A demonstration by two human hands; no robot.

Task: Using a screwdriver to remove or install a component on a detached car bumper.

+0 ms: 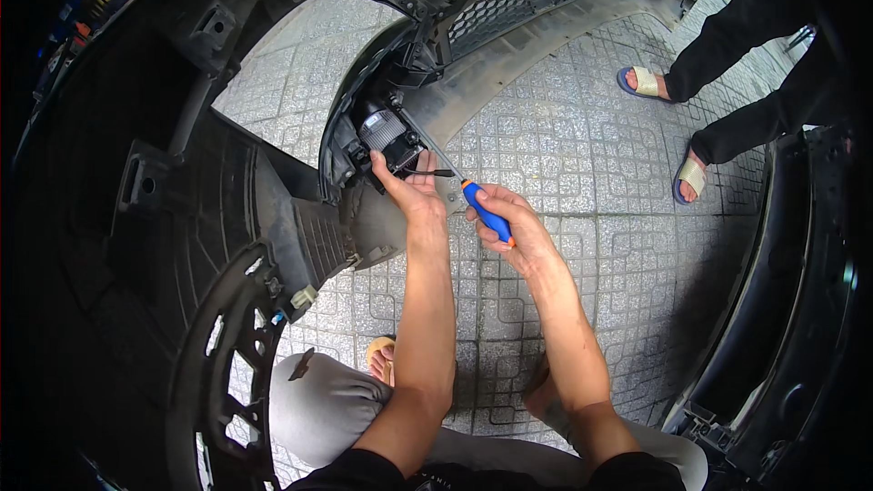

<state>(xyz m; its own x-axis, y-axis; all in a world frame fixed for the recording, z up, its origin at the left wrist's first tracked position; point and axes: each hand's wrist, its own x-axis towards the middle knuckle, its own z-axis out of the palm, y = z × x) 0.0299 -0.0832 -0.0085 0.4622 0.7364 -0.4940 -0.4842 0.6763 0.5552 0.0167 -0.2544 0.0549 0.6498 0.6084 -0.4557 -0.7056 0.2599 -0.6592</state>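
Observation:
A screwdriver with a blue and orange handle is in my right hand, fingers wrapped round the grip. Its long shaft slants up and left, with the tip at the upper edge of a lamp unit. That unit is black with a grey finned back, seated in an opening of a black car bumper. From below, my left hand cups the lamp, thumb at its left side and fingers at its right. A short black cable with a plug passes by the left fingertips. The exact contact of the screwdriver tip is too small to make out.
Honeycomb grille mesh runs along the bumper's far part. A slotted black frame stands near my left knee. Another long black panel lies at right. A person in dark trousers and sandals stands on the paved floor.

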